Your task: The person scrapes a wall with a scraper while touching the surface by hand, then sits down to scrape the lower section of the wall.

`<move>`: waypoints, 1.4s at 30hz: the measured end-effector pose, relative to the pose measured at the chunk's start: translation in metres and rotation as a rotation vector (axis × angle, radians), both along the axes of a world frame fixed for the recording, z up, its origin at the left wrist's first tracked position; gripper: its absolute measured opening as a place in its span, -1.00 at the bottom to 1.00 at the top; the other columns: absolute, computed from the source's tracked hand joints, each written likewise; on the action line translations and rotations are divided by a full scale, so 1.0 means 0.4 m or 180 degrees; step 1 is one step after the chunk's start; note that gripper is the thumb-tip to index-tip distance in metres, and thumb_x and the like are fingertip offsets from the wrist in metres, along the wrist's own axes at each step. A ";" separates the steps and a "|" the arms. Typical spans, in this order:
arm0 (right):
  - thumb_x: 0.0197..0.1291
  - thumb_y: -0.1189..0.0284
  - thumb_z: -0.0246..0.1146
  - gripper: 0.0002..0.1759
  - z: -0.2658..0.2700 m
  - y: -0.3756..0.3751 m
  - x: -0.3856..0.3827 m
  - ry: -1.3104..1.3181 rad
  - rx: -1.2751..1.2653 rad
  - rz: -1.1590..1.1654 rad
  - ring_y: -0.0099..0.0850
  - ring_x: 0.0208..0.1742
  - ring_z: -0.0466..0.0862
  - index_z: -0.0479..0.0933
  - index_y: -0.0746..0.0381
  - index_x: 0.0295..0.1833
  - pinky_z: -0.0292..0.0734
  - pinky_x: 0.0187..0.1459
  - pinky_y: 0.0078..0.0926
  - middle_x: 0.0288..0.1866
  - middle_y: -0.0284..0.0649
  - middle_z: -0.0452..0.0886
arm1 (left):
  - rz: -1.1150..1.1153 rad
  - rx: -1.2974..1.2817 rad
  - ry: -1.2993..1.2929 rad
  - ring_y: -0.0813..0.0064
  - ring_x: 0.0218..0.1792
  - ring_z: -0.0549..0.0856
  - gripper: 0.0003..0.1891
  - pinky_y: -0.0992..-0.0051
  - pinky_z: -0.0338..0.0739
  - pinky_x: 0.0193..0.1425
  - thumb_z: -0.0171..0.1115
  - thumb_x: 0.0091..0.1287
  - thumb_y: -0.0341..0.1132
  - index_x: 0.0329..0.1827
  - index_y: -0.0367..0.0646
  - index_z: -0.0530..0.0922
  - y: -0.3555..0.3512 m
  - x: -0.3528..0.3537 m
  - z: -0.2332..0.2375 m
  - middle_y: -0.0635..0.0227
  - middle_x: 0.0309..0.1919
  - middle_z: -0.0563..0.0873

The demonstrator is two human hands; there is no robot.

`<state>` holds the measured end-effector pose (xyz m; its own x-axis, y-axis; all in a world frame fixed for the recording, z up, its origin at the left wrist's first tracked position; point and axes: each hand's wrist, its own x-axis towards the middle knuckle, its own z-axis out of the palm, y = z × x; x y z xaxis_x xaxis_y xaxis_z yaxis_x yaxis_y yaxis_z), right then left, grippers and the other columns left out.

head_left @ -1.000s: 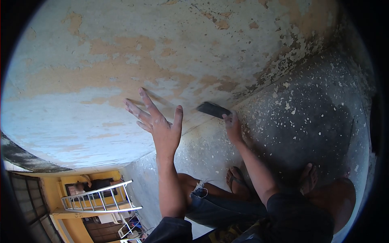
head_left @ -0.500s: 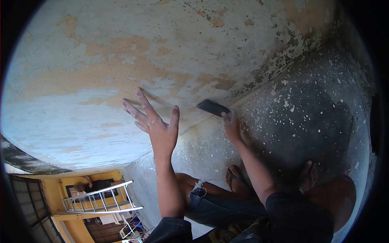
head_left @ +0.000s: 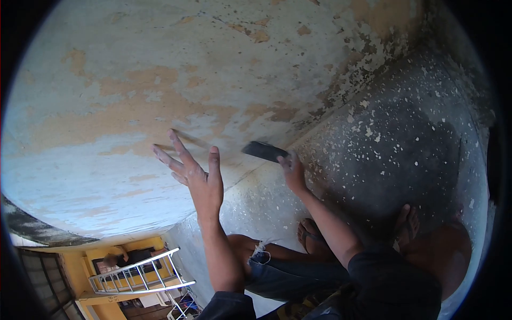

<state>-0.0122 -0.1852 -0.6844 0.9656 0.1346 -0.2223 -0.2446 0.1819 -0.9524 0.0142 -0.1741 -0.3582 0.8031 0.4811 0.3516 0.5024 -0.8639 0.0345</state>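
One left hand (head_left: 194,173), one right hand (head_left: 293,172), one dark scraper (head_left: 264,151), two feet (head_left: 312,239), perhaps one ladder (head_left: 136,273).

Wall (head_left: 160,80) was plaster w/ matt paint, chalky, peeling in patches. Floor (head_left: 405,160) was rough concrete, paint-flecked. Tool (head_left: 264,151) looked dark, matt. Shorts (head_left: 288,272): frayed denim. Ladder (head_left: 136,272): pale metal.

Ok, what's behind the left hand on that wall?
Around the left hand, fingers spread, the wall shows pale blue paint with tan patches. The part behind the palm is covered. The right hand holds a scraper nearby.
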 end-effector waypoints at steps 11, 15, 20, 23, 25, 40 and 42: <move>0.34 0.16 0.35 -0.47 -0.028 -0.014 0.049 0.0038 0.0303 0.0319 -0.24 -0.28 0.63 0.47 0.33 0.21 0.53 -0.19 -0.31 -0.25 -0.06 0.64 | 0.0251 0.0249 -0.0005 -0.26 0.62 -0.16 -0.12 -0.29 -0.21 0.58 0.16 0.43 0.16 0.70 0.28 -0.10 -0.020 0.007 -0.005 -0.04 0.64 -0.42; 0.35 0.17 0.35 -0.47 -0.021 -0.016 0.036 0.0346 0.0212 0.0450 -0.29 -0.31 0.60 0.46 0.34 0.21 0.50 -0.20 -0.31 -0.30 -0.08 0.60 | 0.0238 0.0010 0.0113 -0.22 0.62 -0.40 -0.07 -0.44 -0.27 0.50 0.14 0.40 0.26 0.70 0.25 -0.14 -0.021 -0.001 0.008 -0.11 0.62 -0.44; 0.36 0.17 0.34 -0.47 0.194 -0.019 0.106 0.0033 0.1022 0.0676 -0.31 -0.32 0.58 0.45 0.34 0.22 0.49 -0.21 -0.31 -0.32 -0.10 0.58 | 0.0107 -0.0025 -0.0048 -0.22 0.62 -0.40 -0.09 -0.46 -0.28 0.48 0.15 0.40 0.23 0.70 0.27 -0.12 -0.018 0.003 0.000 -0.12 0.62 -0.42; 0.37 0.17 0.33 -0.46 0.111 0.018 0.099 0.0093 0.0912 0.0626 -0.28 -0.31 0.60 0.45 0.34 0.24 0.51 -0.19 -0.30 -0.29 -0.08 0.61 | 0.0117 -0.0040 -0.0035 -0.22 0.62 -0.40 -0.08 -0.46 -0.28 0.48 0.16 0.39 0.24 0.70 0.28 -0.12 -0.020 0.008 0.006 -0.11 0.63 -0.41; 0.38 0.17 0.32 -0.46 0.005 0.004 0.067 0.0199 0.0634 0.0511 -0.26 -0.31 0.60 0.44 0.34 0.25 0.52 -0.17 -0.29 -0.28 -0.07 0.63 | 0.0217 0.0033 0.0051 -0.21 0.62 -0.40 -0.05 -0.46 -0.28 0.49 0.16 0.39 0.25 0.70 0.24 -0.14 -0.021 0.004 0.006 -0.09 0.63 -0.41; 0.40 0.16 0.29 -0.50 0.025 -0.007 0.077 0.0170 0.0556 0.0416 -0.28 -0.22 0.62 0.44 0.32 0.21 0.50 -0.11 -0.29 -0.24 -0.10 0.63 | 0.0335 0.0107 -0.0015 -0.21 0.64 -0.23 -0.03 -0.36 -0.24 0.54 0.21 0.42 0.06 0.71 0.16 -0.25 -0.040 0.014 0.003 0.00 0.65 -0.39; 0.40 0.15 0.29 -0.50 -0.001 -0.038 0.059 0.0698 0.0436 0.0572 -0.29 -0.24 0.62 0.45 0.32 0.20 0.50 -0.14 -0.30 -0.26 -0.11 0.62 | 0.0287 0.0126 -0.0023 -0.20 0.64 -0.24 -0.03 -0.35 -0.24 0.54 0.22 0.42 0.06 0.71 0.14 -0.24 -0.037 0.010 0.007 0.00 0.65 -0.39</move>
<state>0.0115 -0.2003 -0.6847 0.8547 0.3420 -0.3905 -0.4813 0.2400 -0.8431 0.0182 -0.1890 -0.3556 0.7545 0.5368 0.3776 0.5780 -0.8160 0.0052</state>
